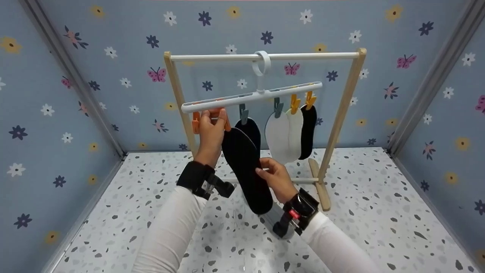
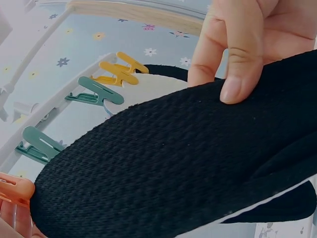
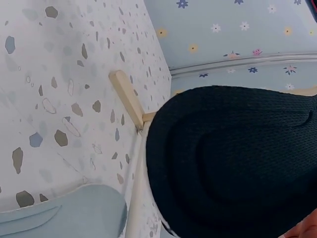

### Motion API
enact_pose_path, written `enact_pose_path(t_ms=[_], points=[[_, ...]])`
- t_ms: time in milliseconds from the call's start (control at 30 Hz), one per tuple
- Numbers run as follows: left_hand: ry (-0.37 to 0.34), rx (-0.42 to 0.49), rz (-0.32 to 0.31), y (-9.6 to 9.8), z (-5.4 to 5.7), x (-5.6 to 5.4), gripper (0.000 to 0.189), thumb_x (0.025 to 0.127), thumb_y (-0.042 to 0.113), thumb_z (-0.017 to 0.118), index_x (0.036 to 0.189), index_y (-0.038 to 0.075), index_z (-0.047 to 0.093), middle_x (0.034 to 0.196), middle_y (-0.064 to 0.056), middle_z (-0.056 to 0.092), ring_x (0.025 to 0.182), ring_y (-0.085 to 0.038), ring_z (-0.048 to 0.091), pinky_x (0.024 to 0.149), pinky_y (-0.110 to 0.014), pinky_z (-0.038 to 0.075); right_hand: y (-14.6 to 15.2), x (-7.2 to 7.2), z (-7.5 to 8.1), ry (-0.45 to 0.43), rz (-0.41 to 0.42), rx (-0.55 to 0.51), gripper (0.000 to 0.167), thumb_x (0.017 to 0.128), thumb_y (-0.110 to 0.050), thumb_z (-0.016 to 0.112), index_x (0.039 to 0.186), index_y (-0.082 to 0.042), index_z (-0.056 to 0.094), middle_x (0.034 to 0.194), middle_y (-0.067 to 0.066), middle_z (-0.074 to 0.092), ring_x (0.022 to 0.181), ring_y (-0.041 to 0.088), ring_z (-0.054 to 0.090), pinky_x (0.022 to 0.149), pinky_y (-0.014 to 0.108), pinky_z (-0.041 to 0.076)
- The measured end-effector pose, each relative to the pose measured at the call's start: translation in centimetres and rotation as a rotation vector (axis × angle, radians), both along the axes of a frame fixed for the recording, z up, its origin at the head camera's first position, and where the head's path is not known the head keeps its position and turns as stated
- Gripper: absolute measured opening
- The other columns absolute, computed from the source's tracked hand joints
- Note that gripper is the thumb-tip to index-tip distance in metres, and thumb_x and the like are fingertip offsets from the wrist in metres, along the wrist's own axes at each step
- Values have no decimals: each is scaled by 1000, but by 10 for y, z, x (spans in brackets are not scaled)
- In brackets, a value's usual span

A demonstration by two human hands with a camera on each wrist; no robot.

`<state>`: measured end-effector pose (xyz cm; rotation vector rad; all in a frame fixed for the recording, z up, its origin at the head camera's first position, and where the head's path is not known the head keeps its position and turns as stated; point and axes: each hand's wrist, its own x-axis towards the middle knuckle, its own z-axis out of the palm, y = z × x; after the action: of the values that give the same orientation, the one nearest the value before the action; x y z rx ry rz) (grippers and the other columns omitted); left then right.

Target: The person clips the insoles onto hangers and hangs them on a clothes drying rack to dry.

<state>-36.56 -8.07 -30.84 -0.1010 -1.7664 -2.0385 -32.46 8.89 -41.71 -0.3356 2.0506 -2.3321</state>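
Note:
My right hand (image 1: 279,179) pinches a black insole (image 1: 246,170) by its right edge, thumb on the near face. The insole hangs at a slant, its upper end right at the tip of an orange clothespin (image 1: 227,124). My left hand (image 1: 210,132) grips that clothespin, under the left end of a white hanger bar (image 1: 242,99). In the left wrist view the orange clothespin (image 2: 17,188) meets the insole's rounded end. Another orange clothespin (image 1: 196,123) hangs farther left. Just behind, a green clothespin (image 1: 243,113) holds a second black insole (image 1: 252,128).
On the hanger's right side, a green clothespin (image 1: 278,108) and yellow clothespins (image 1: 294,104) hold pale insoles (image 1: 278,138) and a black insole (image 1: 308,132). The hanger tilts on a rack with wooden posts (image 1: 343,113). A grey insole (image 3: 64,215) lies on the speckled surface (image 1: 125,227).

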Motion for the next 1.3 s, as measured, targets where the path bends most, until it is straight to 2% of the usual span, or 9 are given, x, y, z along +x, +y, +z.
enact_pose_path(t_ms=[200, 500, 867, 1067, 1300], points=[[-25, -1, 9, 0, 0, 1, 16, 97, 16, 53, 106, 3, 51, 85, -3, 48, 65, -12, 45, 64, -23, 37, -1, -1, 4, 35, -6, -12, 18, 87, 5, 59, 105, 7, 59, 90, 7, 57, 73, 13, 55, 59, 22, 46], [-47, 0, 1, -2, -1, 3, 19, 97, 19, 52, 109, 3, 51, 85, -4, 47, 67, -14, 45, 65, -24, 38, -5, -2, 5, 71, 3, -15, 20, 87, 5, 59, 107, 9, 58, 92, 4, 57, 74, 12, 55, 61, 22, 45], [-73, -27, -22, 0, -2, 8, 23, 99, 18, 49, 115, 3, 47, 99, -5, 50, 77, -14, 47, 70, -24, 41, -6, -1, 4, 67, -25, 25, 21, 88, 3, 59, 108, 9, 58, 95, 6, 59, 75, 12, 54, 62, 22, 45], [-53, -21, -28, 1, -3, 8, 18, 99, 17, 49, 112, 4, 47, 93, -4, 48, 75, -14, 47, 70, -24, 40, -5, -2, -2, 59, -50, 65, 24, 89, 2, 58, 112, 7, 59, 101, 9, 62, 76, 11, 56, 60, 21, 44], [-54, -26, -27, -1, -5, 9, 20, 99, 18, 49, 113, 4, 47, 96, -5, 50, 78, -15, 48, 72, -25, 40, 2, -2, -17, 65, -66, 76, 27, 87, 4, 56, 114, 10, 58, 109, 18, 62, 82, 13, 57, 66, 22, 46]])
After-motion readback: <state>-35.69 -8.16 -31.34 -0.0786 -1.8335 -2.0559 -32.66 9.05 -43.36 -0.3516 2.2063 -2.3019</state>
